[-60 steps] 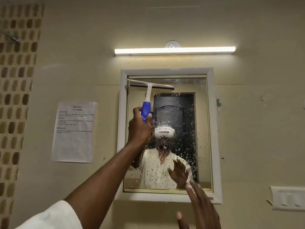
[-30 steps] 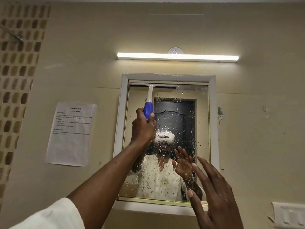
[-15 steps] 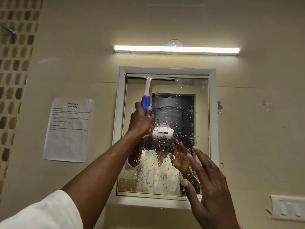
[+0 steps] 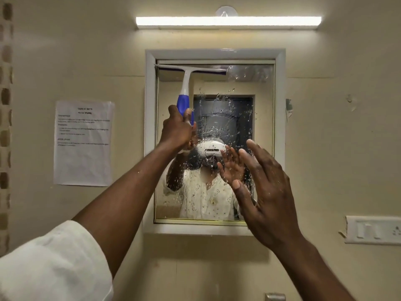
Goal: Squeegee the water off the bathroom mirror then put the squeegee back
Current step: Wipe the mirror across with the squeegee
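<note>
A white-framed mirror (image 4: 263,88) hangs on the cream wall, its glass speckled with water drops and streaks. My left hand (image 4: 176,130) grips the blue-and-white handle of a squeegee (image 4: 185,83). The squeegee's blade lies flat along the top left edge of the glass, reaching a little past the middle. My right hand (image 4: 263,192) is raised in front of the mirror's lower right, fingers spread, holding nothing; whether it touches the glass is unclear.
A tube light (image 4: 227,21) glows above the mirror, with a suction hook (image 4: 225,10) over it. A printed sheet (image 4: 83,142) is taped to the wall at left. A switch plate (image 4: 373,230) sits at lower right, and a brick lattice (image 4: 5,127) runs down the far left edge.
The squeegee blade went from a tilted position up to lie level along the mirror's top edge. My right hand rose from below the frame into the mirror's lower right.
</note>
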`<state>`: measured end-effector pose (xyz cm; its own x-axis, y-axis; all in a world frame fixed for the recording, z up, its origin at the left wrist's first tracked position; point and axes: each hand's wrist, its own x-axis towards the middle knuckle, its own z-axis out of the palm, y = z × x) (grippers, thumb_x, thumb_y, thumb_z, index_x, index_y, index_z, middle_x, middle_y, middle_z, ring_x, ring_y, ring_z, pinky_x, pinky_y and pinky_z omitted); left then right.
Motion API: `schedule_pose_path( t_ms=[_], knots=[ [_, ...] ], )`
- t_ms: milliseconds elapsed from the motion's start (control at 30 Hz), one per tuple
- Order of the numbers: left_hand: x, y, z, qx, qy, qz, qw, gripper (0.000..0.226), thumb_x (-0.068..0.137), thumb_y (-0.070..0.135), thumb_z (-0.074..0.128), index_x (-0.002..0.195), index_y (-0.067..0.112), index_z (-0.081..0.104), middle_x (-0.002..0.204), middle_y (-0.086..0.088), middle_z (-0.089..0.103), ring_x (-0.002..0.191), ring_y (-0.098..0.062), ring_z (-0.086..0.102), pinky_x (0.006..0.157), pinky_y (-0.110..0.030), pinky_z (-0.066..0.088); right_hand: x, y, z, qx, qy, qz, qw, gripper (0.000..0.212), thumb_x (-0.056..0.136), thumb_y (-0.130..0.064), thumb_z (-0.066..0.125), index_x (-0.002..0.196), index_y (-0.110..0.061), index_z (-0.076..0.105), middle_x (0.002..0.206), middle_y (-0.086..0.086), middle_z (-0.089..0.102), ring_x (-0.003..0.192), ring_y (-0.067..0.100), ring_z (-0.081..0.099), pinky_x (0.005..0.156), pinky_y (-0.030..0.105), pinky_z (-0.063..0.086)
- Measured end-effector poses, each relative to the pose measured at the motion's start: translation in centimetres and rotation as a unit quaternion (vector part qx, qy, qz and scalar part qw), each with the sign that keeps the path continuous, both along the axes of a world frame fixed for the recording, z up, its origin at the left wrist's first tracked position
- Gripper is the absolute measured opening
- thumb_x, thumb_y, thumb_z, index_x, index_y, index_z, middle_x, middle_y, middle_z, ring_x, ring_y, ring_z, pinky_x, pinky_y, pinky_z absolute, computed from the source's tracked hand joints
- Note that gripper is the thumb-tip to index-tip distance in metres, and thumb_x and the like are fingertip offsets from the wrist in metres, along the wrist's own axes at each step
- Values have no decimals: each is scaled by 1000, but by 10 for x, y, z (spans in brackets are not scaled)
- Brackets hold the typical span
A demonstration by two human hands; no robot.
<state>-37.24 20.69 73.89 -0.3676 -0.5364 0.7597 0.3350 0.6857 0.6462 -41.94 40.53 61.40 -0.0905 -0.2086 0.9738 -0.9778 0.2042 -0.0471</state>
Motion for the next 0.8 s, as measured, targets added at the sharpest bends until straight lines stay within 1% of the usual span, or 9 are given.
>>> schedule_pose_path(
  t_ms=[67, 167, 300, 400, 433, 500, 533, 667, 800],
  knots=[
    [0, -1, -4, -5, -7, 3, 1000, 27, 100, 32, 37, 121, 15, 29, 80, -4, 56, 44, -8, 54, 35, -16, 40, -2, -2, -3, -2, -2, 1, 1000, 55, 89, -39, 39, 140, -18, 42, 153, -1, 34, 141, 16, 29, 110, 50, 33],
    [1, -1, -12, -11, -10, 10, 1000, 24, 100, 30, 38, 118, 17, 30, 84, -6, 56, 49, -13, 53, 36, -18, 42, -3, -6, -6, 2, -6, 5, 1000, 54, 90, -38, 42, 141, -20, 40, 153, -2, 32, 142, 14, 27, 112, 48, 31],
    [0, -2, -28, -5, -24, 16, 1000, 27, 100, 33, 36, 117, 13, 30, 90, -10, 57, 59, -20, 57, 51, -33, 52, -4, -10, -5, 2, -6, 8, 1000, 54, 90, -38, 42, 141, -20, 39, 153, -1, 32, 142, 16, 27, 111, 50, 32],
    [2, -3, -41, -15, -33, 36, 999, 28, 100, 34, 35, 117, 12, 31, 91, -10, 60, 60, -17, 59, 51, -29, 53, -3, -12, -2, 0, -5, 12, 1000, 54, 90, -35, 45, 141, -19, 40, 153, 0, 32, 142, 17, 27, 111, 49, 31],
    [3, -3, -46, -13, -39, 34, 999, 28, 100, 34, 35, 118, 12, 31, 92, -12, 62, 62, -19, 61, 54, -31, 55, -3, -11, -1, -3, -4, 12, 1000, 54, 89, -34, 47, 141, -18, 41, 153, 0, 33, 142, 17, 28, 111, 49, 31],
    [5, -3, -55, -2, -50, 29, 998, 30, 100, 34, 35, 120, 12, 31, 99, -18, 63, 68, -25, 63, 65, -44, 58, -3, -11, 0, -7, -1, 12, 1000, 54, 89, -33, 47, 140, -16, 42, 153, 1, 34, 141, 18, 29, 110, 48, 32],
    [6, -3, -60, -3, -56, 37, 998, 30, 100, 34, 35, 121, 12, 31, 100, -17, 63, 70, -27, 64, 68, -48, 58, -3, -11, 1, -7, -1, 12, 1000, 54, 89, -35, 45, 140, -16, 42, 152, 1, 34, 141, 18, 29, 110, 49, 32],
    [10, -1, -85, -24, -78, 82, 993, 31, 100, 37, 34, 117, 12, 32, 98, -14, 63, 77, -31, 67, 70, -50, 58, -2, -12, -1, -2, -8, 13, 1000, 56, 88, -37, 41, 141, -17, 41, 153, 2, 33, 141, 19, 29, 110, 49, 31],
    [13, 1, -111, -29, -91, 96, 991, 31, 99, 41, 33, 115, 14, 33, 92, -14, 63, 77, -35, 66, 66, -52, 57, -5, -12, -2, -3, -6, 6, 1000, 54, 89, -30, 48, 141, -17, 41, 153, 2, 33, 141, 20, 29, 112, 46, 29]
  ],
)
